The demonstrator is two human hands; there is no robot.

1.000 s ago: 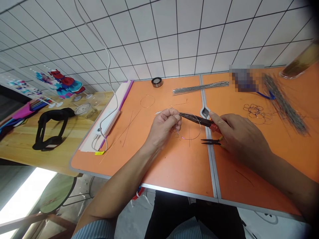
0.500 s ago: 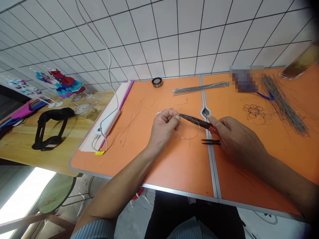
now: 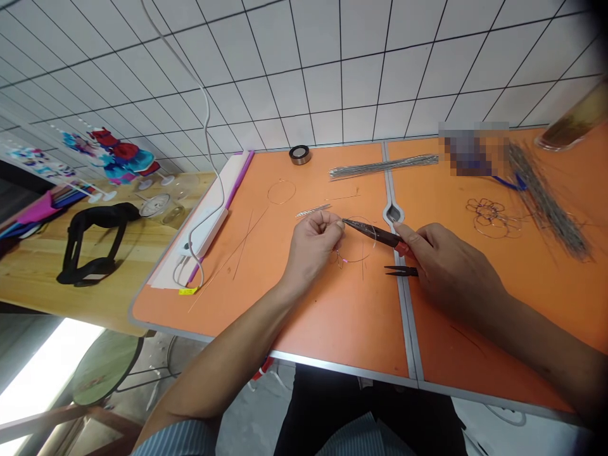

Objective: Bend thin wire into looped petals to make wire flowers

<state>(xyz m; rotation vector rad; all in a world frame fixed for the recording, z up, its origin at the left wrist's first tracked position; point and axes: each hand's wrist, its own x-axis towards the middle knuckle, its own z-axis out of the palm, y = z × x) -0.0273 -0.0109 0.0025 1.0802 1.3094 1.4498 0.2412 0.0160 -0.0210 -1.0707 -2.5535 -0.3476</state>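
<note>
My left hand (image 3: 312,248) is closed in a pinch on a thin wire loop (image 3: 357,249) that lies on the orange table (image 3: 323,316). My right hand (image 3: 446,266) grips the red handles of long-nose pliers (image 3: 375,233), whose dark tip points left and meets the wire at my left fingertips. A second pair of small black pliers (image 3: 401,271) lies on the table just under my right hand.
A bundle of straight wires (image 3: 382,166), a tape roll (image 3: 299,154), a small wire ring (image 3: 281,191) and a wire flower (image 3: 489,215) lie further back. More wires (image 3: 546,196) sit at the right. A white power strip (image 3: 209,221) lines the left edge.
The pliers' tip has closed in on my left fingertips, and both hands have shifted slightly away from me. The view has tilted a little.
</note>
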